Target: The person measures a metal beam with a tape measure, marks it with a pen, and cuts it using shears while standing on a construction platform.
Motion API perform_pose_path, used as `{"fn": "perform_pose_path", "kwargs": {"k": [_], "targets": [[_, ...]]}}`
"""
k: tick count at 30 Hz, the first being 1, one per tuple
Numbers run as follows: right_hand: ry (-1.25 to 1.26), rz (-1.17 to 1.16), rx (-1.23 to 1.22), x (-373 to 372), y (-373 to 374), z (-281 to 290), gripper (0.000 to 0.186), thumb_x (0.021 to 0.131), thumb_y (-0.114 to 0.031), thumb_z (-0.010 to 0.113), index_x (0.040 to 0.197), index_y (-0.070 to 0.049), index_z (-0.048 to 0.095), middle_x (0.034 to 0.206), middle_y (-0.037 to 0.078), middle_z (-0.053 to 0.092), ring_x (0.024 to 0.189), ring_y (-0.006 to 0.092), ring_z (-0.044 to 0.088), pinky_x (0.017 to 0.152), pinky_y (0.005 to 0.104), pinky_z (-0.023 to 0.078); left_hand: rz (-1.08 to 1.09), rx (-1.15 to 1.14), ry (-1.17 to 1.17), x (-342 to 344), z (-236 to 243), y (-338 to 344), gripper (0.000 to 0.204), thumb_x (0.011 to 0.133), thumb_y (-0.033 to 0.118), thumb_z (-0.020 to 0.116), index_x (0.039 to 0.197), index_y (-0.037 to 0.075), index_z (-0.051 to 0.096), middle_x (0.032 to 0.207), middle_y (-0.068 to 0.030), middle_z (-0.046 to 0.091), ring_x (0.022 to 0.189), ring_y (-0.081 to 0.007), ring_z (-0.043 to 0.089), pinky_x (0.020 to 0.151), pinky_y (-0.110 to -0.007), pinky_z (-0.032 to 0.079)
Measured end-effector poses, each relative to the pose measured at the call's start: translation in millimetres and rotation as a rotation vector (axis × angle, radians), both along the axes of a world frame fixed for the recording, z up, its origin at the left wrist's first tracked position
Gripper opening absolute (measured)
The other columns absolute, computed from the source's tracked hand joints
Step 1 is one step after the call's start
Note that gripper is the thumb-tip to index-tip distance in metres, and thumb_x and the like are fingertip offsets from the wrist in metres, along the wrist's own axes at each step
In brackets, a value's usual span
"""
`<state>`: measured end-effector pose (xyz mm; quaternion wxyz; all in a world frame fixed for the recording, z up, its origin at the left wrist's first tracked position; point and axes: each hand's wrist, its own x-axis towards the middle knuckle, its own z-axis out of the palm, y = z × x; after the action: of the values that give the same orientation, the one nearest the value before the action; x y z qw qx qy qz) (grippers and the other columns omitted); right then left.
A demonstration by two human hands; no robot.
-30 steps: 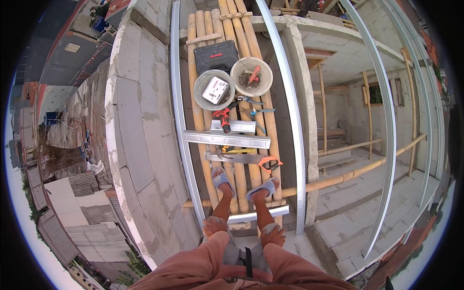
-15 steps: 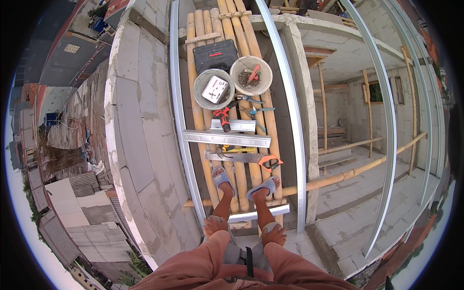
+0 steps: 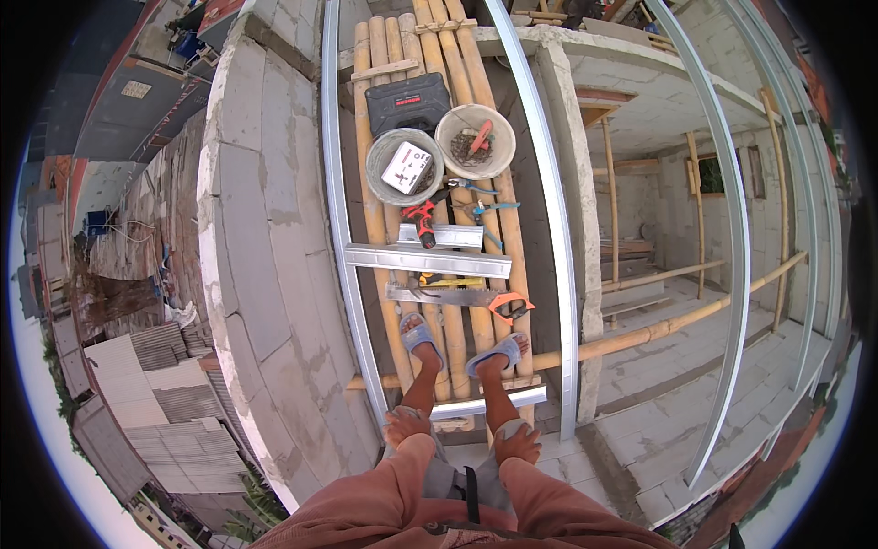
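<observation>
My left hand (image 3: pixel 405 425) rests on my left knee with nothing in it, its fingers spread. On the other knee lies my right hand (image 3: pixel 518 446), also empty and with its fingers apart. A short metal channel (image 3: pixel 489 403) lies across the bamboo behind my sandals. Beyond my feet is a hand saw (image 3: pixel 439 296) with an orange handle. Past the saw a longer metal channel (image 3: pixel 428 262) spans the planks, and a red and black cordless drill (image 3: pixel 422 225) lies beyond it.
Bamboo poles (image 3: pixel 376 220) form the platform, with a long metal rail (image 3: pixel 540 165) on each side. Two buckets (image 3: pixel 475 142), pliers (image 3: pixel 471 188) and a black tool case (image 3: pixel 408 104) stand on it. A block wall (image 3: pixel 261 201) drops off at left; a deep room lies right.
</observation>
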<state>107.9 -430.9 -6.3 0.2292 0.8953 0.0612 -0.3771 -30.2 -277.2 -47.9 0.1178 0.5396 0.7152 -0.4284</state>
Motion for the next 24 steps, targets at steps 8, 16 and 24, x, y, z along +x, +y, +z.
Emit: {"fn": "perform_pose_path", "kwargs": {"k": [8,16,24], "targets": [[0.011,-0.01,-0.017,3,-2,-1,0.07,0.083,-0.056,0.064,0.134,-0.01,0.052,0.129,0.018,0.048,0.106,0.044,0.058,0.087,0.0494,0.052,-0.015,-0.008,-0.004,3,2,0,0.056,0.083,0.052,0.065,0.121,0.012,0.061,0.13,-0.0121,0.055,0.107,-0.036,0.062,0.081,-0.048,0.054],[-0.027,0.023,0.007,-2,-9,-6,0.07,0.082,-0.055,0.065,0.134,-0.01,0.051,0.132,0.019,0.047,0.106,0.0447,0.058,0.088,0.05,0.051,-0.026,0.039,-0.03,-2,-1,-5,0.055,0.082,0.051,0.066,0.121,0.013,0.062,0.127,-0.0125,0.055,0.107,-0.0356,0.062,0.082,-0.048,0.053],[0.02,-0.025,0.0,6,-2,0,0.069,0.082,-0.055,0.065,0.132,-0.009,0.052,0.135,0.02,0.047,0.108,0.0466,0.057,0.088,0.0509,0.051,-0.016,0.039,-0.016,2,1,-4,0.053,0.082,0.05,0.067,0.121,0.013,0.062,0.126,-0.0124,0.055,0.105,-0.0352,0.062,0.081,-0.047,0.054]]}}
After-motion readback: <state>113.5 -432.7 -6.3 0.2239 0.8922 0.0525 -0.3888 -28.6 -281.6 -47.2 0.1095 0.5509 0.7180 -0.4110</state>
